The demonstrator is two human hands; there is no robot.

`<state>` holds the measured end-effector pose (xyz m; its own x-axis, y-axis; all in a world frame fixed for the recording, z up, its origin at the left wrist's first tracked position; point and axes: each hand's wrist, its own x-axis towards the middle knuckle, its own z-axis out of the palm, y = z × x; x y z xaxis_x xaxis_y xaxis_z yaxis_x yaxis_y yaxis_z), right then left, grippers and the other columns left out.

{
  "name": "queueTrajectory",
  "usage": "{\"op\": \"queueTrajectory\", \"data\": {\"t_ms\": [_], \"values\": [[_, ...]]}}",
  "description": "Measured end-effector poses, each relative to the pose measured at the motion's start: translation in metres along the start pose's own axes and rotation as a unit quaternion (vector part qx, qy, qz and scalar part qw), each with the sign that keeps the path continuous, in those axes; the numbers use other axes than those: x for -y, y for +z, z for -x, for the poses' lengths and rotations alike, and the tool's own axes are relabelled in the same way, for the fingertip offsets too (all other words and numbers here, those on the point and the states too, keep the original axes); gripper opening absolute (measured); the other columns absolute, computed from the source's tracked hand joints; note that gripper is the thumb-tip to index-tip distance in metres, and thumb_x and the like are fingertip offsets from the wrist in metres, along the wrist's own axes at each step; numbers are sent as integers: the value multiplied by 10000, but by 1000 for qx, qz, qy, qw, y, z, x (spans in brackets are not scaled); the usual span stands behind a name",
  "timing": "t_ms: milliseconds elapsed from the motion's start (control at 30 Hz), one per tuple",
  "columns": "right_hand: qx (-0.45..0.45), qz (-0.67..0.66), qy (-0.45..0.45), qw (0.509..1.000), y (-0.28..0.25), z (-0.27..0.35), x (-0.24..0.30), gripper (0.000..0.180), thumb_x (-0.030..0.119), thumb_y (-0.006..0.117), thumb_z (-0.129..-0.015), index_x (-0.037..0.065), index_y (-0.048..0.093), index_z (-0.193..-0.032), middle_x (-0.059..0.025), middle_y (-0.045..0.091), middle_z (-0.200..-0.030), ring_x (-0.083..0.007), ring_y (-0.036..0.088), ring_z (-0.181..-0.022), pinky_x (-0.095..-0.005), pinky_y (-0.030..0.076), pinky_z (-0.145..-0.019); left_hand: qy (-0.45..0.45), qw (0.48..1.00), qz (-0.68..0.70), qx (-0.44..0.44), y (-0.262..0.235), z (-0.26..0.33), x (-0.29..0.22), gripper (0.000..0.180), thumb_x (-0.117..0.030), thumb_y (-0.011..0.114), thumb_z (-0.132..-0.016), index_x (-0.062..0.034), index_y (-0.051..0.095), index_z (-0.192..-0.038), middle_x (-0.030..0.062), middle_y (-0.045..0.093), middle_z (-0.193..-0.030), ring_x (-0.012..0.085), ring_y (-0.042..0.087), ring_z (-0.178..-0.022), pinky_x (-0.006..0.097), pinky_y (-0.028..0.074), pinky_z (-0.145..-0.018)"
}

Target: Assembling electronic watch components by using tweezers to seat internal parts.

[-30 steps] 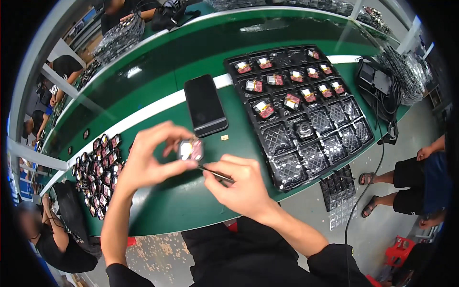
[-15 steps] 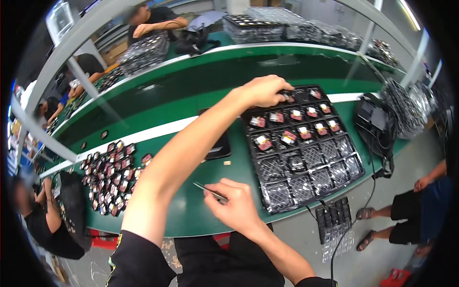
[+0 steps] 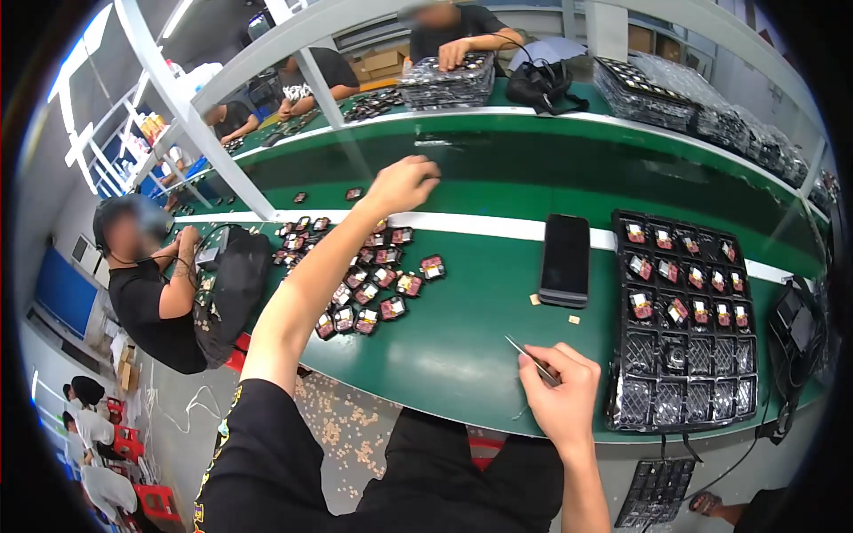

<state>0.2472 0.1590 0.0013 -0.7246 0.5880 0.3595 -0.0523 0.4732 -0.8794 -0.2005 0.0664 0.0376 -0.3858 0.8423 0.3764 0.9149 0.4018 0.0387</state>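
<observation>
My left hand (image 3: 405, 186) is over the green work surface, beyond the pile of small black square parts (image 3: 366, 293) with red and white labels. Its fingers are loosely bent and apart, a little blurred, and I see nothing between them. Tweezers (image 3: 538, 366) are pinched in my right hand (image 3: 563, 388), tips pointing up and left. To the right of that hand lies a black compartment tray (image 3: 615, 346). Labelled parts fill much of its far rows. The near rows show mostly bare pockets, one holding a dark part (image 3: 674, 355).
A black phone-like device (image 3: 566, 259) lies left of the tray, near a small tan chip (image 3: 574, 320). A black adapter with cables (image 3: 795, 324) sits at the right. Stacked trays (image 3: 449, 82) and co-workers are beyond the green divider; another person (image 3: 160, 293) sits at left.
My left hand has moved from the tray's far row leftward to above the surface beyond the pile. My view has turned left. The tweezers stay in my right hand.
</observation>
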Motion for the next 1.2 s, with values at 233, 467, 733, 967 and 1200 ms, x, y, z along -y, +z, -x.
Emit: {"op": "queueTrajectory", "data": {"t_ms": [233, 467, 733, 967, 1200], "values": [[-11, 28, -18, 999, 4, 0, -2, 140, 4, 821, -875, -57, 823, -1001, -110, 671, -707, -135, 578, -556, -308, 408, -519, -264, 964, -32, -17, 7, 92, 141, 446, -488, 789, -972, -181, 795, -1296, 158, 709, -1279, 388, 673, -1260, 517, 557, -1062], [-1, 45, -16, 999, 9, 0, 0, 137, -1, 828, -874, -63, 820, -996, -72, 610, -671, -100, 517, -554, -293, 376, -521, -216, 961, 173, -11, 17, 69, 139, 457, -298, 936, -856, 16, 759, -1138, 198, 798, -1076, 354, 782, -1033, 435, 612, -935], [-78, 46, 23, 996, 1, 6, -12, 131, -22, 826, -897, -61, 829, -1022, -23, 576, -703, -57, 474, -596, -259, 312, -527, 126, 960, 251, -12, -1, 49, -56, 505, -217, 909, -883, -63, 685, -1309, 126, 669, -1143, 309, 670, -1112, 442, 543, -1022], [-71, 25, -3, 997, 8, -1, -5, 167, -51, 830, -922, -58, 830, -1089, 4, 593, -721, -31, 462, -611, -233, 300, -532, 208, 892, 348, 199, -34, 118, -158, 568, -28, 743, -884, -75, 665, -1444, 122, 630, -1318, 350, 598, -1262, 496, 480, -1100], [-74, 31, 8, 997, 8, 2, -12, 177, -18, 866, -922, -37, 840, -1096, -11, 644, -725, -31, 493, -593, -219, 334, -528, 150, 911, 349, 161, -33, 124, -159, 765, -145, 853, -782, -78, 625, -1509, 147, 663, -1383, 374, 636, -1269, 462, 524, -1103]]}}
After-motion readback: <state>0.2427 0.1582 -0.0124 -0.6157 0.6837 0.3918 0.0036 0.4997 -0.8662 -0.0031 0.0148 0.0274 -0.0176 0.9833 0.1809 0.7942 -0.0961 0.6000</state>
